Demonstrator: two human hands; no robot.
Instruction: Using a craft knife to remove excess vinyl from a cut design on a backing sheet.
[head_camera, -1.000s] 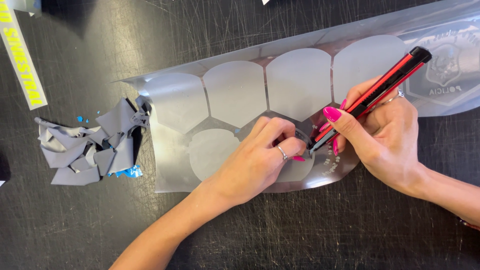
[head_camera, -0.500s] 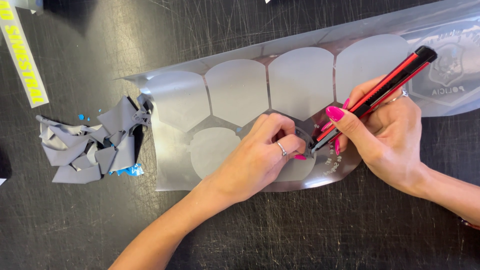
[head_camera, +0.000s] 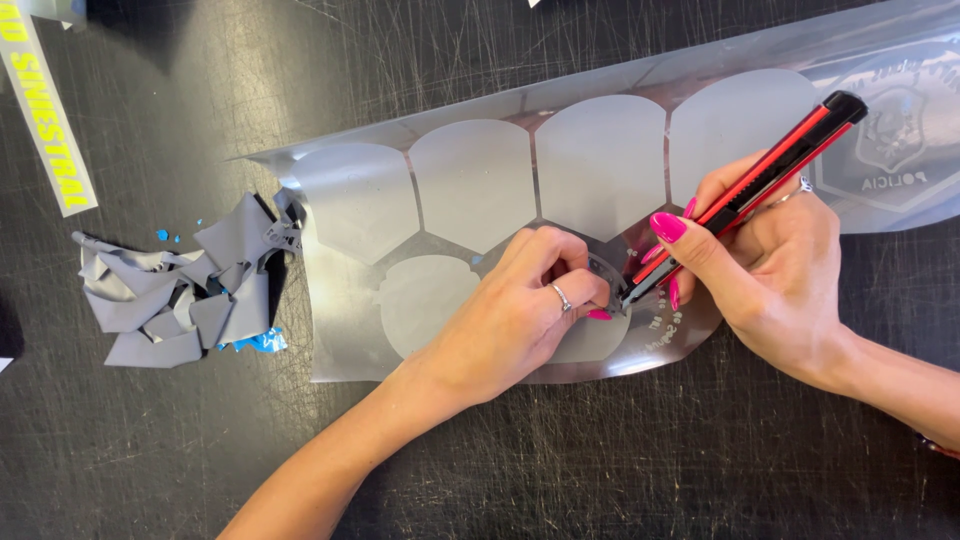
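Observation:
A clear film sheet (head_camera: 350, 330) with several grey shield-shaped vinyl pieces lies across a scratched black work surface. My right hand (head_camera: 770, 270) grips a red and black utility knife (head_camera: 750, 190) like a pen, its tip down on the sheet near the lower edge. My left hand (head_camera: 520, 310), with a ring on one finger, is curled just left of the tip and pinches a thin strip of grey vinyl at the blade. The piece under my left hand is mostly hidden.
A pile of peeled grey vinyl scraps (head_camera: 190, 290) with small blue bits sits left of the sheet. A white strip with yellow lettering (head_camera: 45, 110) lies at the top left. A grey emblem print (head_camera: 890, 140) is on the sheet's right end.
My hands have barely moved. The left fingers have shifted slightly at the knife tip, and the knife stays at the same spot on the sheet.

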